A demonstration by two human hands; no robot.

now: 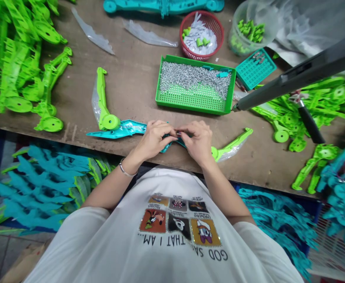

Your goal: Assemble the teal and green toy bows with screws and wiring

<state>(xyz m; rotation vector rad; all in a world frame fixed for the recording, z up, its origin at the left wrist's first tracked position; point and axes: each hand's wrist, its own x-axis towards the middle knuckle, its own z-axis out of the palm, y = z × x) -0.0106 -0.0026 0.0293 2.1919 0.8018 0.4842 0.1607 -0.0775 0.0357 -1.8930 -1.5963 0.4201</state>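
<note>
A glossy turquoise part [131, 129] lies sideways on the table [134, 86], its middle mostly hidden. One lime-green arm [102, 98] points away from its left end; a second lime-green arm [231, 144] slants outward at right.

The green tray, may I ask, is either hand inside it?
No, the left hand and right hand are at the teal part, outside the green tray.

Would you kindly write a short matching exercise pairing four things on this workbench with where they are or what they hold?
Things:
1. Red basket
2. Front teal part
3. Green tray
4. Round tub

Places or states:
A. Partly hidden by the left hand and right hand
B. See-through, with green pieces inside
C. Holds a mass of small metal pieces
D. Holds white strips

Pairs: 1-D, 2-A, 3-C, 4-B
</note>
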